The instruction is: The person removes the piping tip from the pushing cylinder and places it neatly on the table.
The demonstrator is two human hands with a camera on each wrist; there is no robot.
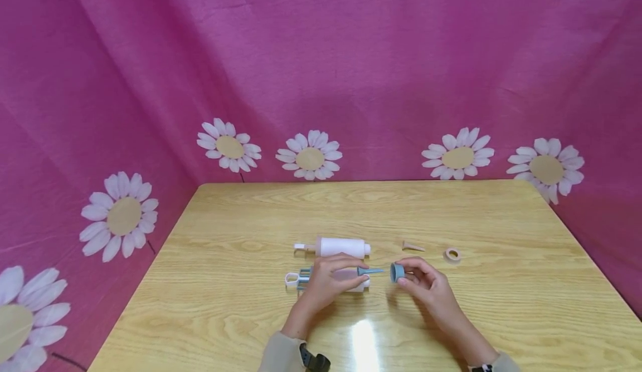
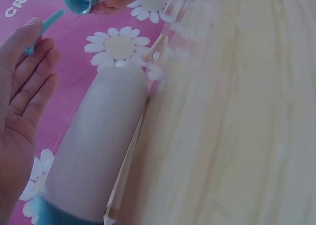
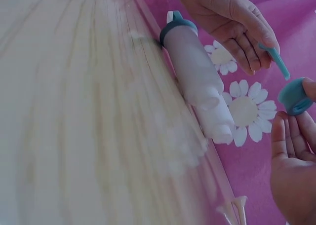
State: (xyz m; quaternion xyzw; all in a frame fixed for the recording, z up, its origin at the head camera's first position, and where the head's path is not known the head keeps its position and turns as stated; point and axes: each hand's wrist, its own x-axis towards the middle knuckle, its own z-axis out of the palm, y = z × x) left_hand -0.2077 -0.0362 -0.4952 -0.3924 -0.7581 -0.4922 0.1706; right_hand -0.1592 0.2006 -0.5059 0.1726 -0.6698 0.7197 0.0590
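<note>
My left hand (image 1: 326,280) pinches a small blue tapered nozzle (image 1: 372,270) between thumb and fingertips, its thin end pointing right. In my right hand (image 1: 431,291), thumb and fingers grip a short blue ring cap (image 1: 397,273), its opening facing the nozzle across a small gap. Under the left hand lies a plunger tube with a translucent barrel (image 3: 192,62) and blue end, partly hidden by that hand in the head view. Just behind it is a second plunger tube (image 1: 343,248), with a white barrel and a beige end.
Behind the right hand, a beige tapered nozzle (image 1: 413,246) and a beige ring cap (image 1: 452,255) lie on the wooden table (image 1: 241,327). A pink cloth with daisies (image 1: 341,82) hangs along the table's back and sides.
</note>
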